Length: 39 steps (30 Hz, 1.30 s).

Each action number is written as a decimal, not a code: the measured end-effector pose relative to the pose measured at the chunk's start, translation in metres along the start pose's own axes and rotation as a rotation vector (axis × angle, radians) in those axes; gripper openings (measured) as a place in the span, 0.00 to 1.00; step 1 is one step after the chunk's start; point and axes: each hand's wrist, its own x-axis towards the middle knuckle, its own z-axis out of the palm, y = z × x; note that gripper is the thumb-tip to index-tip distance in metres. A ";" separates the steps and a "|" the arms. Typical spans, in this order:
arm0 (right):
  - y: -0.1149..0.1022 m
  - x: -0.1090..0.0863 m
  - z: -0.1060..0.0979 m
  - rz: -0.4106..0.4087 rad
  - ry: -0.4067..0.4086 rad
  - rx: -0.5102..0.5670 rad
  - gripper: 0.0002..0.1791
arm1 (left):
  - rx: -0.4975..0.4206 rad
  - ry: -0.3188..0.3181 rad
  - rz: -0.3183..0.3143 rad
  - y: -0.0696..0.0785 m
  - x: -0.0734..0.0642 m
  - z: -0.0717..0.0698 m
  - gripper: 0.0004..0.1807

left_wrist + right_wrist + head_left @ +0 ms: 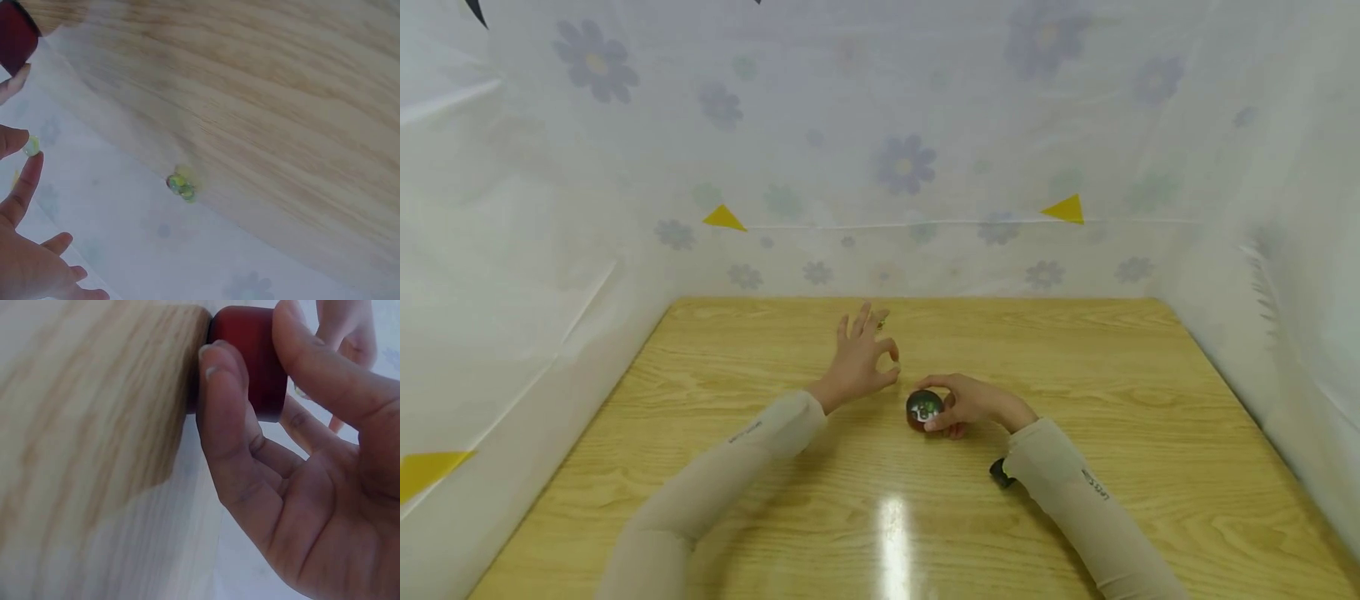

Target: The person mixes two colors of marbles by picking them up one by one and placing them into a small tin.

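Observation:
My left hand (856, 367) pinches a clear glass marble (31, 146) with a yellow-green tint between thumb and forefinger, its other fingers spread. Just right of it, my right hand (973, 402) grips a small dark red cup (253, 356) round its side, thumb on one side and fingers on the other. The cup stands upright on the table; green and pale glints (924, 408) show in its dark mouth. Behind the left hand's fingers, a small cluster of green and yellow marbles (181, 186) lies on the wood, partly hidden in the head view.
The wooden table (760, 533) is bounded by white plastic sheeting (535, 208) on the left, right and back, printed with flowers at the back. Yellow tape pieces (1063, 210) stick to the sheeting. A black device (1000, 473) sits at the right wrist.

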 end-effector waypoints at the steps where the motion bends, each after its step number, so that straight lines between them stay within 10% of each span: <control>1: 0.000 0.000 0.000 -0.001 -0.001 0.001 0.37 | -0.003 -0.003 0.013 0.004 -0.002 -0.001 0.07; 17: -0.002 -0.002 0.000 0.010 -0.012 0.028 0.38 | -0.008 -0.121 0.131 0.040 -0.022 0.002 0.07; 39: -0.003 -0.003 0.001 -0.008 -0.008 0.017 0.38 | -0.065 -0.110 0.092 0.027 -0.017 0.012 0.07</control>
